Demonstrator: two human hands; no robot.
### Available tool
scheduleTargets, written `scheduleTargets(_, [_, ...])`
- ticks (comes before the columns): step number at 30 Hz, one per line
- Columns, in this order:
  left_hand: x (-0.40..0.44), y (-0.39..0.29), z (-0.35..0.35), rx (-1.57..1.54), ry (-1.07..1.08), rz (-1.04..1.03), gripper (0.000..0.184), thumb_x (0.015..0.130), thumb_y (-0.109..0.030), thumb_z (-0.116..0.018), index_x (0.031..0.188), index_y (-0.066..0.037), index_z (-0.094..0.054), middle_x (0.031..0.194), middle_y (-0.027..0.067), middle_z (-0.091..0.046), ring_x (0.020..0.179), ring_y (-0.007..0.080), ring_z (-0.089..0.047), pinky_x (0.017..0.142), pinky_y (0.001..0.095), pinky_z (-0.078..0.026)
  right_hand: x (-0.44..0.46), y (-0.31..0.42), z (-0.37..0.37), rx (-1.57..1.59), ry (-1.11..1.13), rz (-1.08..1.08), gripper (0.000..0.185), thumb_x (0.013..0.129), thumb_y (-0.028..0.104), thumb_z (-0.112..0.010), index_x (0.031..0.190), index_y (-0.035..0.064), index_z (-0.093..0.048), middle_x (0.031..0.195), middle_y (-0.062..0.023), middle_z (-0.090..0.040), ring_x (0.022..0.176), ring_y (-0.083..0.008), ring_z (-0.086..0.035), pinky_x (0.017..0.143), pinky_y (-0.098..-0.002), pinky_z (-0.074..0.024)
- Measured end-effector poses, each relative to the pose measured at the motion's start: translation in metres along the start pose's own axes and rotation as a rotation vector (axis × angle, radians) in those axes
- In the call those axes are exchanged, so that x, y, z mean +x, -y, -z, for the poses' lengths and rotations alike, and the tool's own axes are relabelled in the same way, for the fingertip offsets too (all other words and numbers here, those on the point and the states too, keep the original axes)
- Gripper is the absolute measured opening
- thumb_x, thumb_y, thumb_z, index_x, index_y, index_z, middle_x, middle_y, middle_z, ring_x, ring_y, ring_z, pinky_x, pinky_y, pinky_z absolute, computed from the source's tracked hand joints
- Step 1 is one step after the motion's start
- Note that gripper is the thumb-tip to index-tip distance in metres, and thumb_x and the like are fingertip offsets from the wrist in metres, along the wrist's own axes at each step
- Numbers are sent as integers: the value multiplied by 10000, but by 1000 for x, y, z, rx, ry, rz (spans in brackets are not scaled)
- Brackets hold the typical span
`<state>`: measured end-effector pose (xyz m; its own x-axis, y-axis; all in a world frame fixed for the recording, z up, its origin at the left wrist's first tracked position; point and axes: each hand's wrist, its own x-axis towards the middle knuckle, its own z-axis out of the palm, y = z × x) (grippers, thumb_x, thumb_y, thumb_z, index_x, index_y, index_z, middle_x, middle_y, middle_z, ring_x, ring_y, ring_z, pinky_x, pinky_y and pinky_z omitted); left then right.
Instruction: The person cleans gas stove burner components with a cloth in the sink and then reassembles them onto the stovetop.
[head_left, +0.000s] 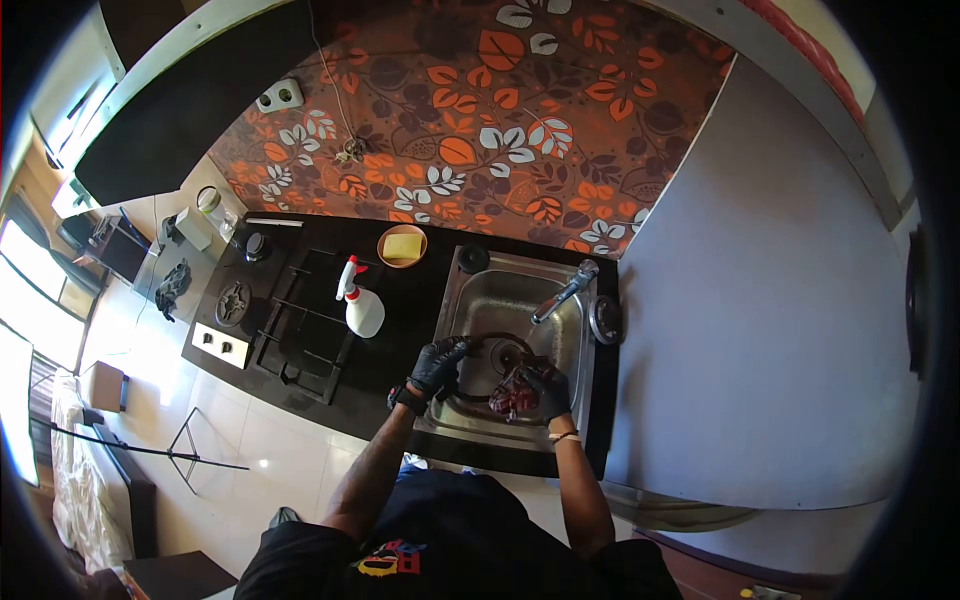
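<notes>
Both my hands wear black gloves and are over the metal sink [460, 300]. My left hand [440, 366] is closed on the left edge of a dark ring-shaped thing [500, 335], round like a lid rim or burner ring; its exact kind is unclear. The drain shows inside the ring. My right hand [546, 388] grips a wet-looking dark red cloth [513, 396] against the ring's right side. Above them, the faucet [565, 291] points down into the basin, with what looks like a thin stream of water at its spout.
A white spray bottle [364, 312] with a red trigger stands left of the sink, beside the gas stove [300, 320]. Behind it, a yellow sponge [402, 247] lies in a round bowl [400, 264]. A round metal piece [606, 320] sits at the sink's right edge, near a grey panel [740, 330].
</notes>
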<state>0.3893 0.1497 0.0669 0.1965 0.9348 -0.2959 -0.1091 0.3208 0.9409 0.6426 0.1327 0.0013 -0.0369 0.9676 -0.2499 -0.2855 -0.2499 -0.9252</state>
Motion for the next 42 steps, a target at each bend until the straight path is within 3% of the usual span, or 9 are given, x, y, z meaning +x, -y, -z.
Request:
scheduleTargets(7, [-2, -18, -38, 191, 22, -114, 265, 922, -235, -609, 1090, -39, -668, 772, -27, -645, 548, 9, -427, 487, 189, -376, 17, -55, 8, 168, -71, -1, 313, 827, 16, -666, 1129, 46, -590, 1040, -61, -641, 898, -153, -641, 778, -272, -551])
scheduleTargets(10, [-6, -37, -47, 321, 130, -159, 313, 911, -228, -624, 1145, -21, -639, 1023, 76, -681, 865, 97, -615, 662, 256, -500, 20, -60, 9, 313, -63, -43, 318, 825, 12, -662, 1133, 51, -591, 1046, -61, -638, 897, -160, -644, 789, -286, -553])
scheduleTargets(17, [3, -23, -54, 582, 76, -486, 321, 863, -117, -614, 1178, -56, -624, 1109, 137, -650, 828, 217, -665, 724, 301, -539, 22, -71, 29, 386, -169, 6, 294, 842, 54, -645, 1130, 24, -593, 1024, -69, -655, 906, -170, -647, 809, -295, -524])
scheduleTargets(21, [9, -11, -43, 605, 86, -448, 492, 742, -17, -638, 1229, -65, -588, 1162, 168, -615, 929, 287, -658, 823, 331, -542, -1, -27, -24, -2, -262, 429, 272, 864, 71, -611, 1136, 80, -602, 1105, -74, -597, 797, -206, -628, 655, -302, -530])
scheduleTargets(27, [22, 5, -45, 906, 77, -816, 767, 585, 24, -701, 1319, -86, -506, 1144, 164, -616, 943, 300, -648, 787, 312, -563, 4, -2, -47, -978, -362, 811, 301, 839, -7, -578, 1125, 77, -612, 1076, -107, -589, 809, -196, -613, 737, -278, -496])
scheduleTargets(35, [36, -4, -34, 1028, 57, -741, 704, 649, -31, -680, 1324, -137, -513, 1132, 130, -637, 947, 296, -651, 816, 337, -542, 15, 32, -32, -567, -153, 410, 321, 835, -47, -543, 1127, 60, -623, 957, -75, -576, 773, -159, -602, 659, -278, -501])
scheduleTargets(38, [46, -11, -26, 1113, 29, -836, 781, 598, -17, -711, 1338, -155, -501, 1138, 114, -637, 917, 274, -657, 771, 327, -554, 47, 0, 1, -653, -360, 597, 331, 795, -109, -533, 1077, 44, -615, 842, -43, -542, 597, -105, -544, 492, -215, -447])
scheduleTargets(40, [49, -22, -21, 1218, -10, -895, 793, 598, 1, -696, 1350, -141, -489, 1115, 102, -645, 859, 245, -669, 693, 295, -573, 46, 14, -3, -453, -313, 518, 343, 793, -91, -566, 1104, 47, -608, 864, -49, -556, 633, -123, -567, 531, -241, -469])
scheduleTargets(42, [40, -44, -24, 1077, 76, -686, 810, 577, -2, -704, 1346, -141, -492, 1084, 95, -656, 833, 232, -669, 683, 299, -568, 27, 45, -13, -289, -172, 361, 387, 775, -87, -571, 1135, 49, -610, 945, -85, -567, 811, -183, -628, 642, -287, -521])
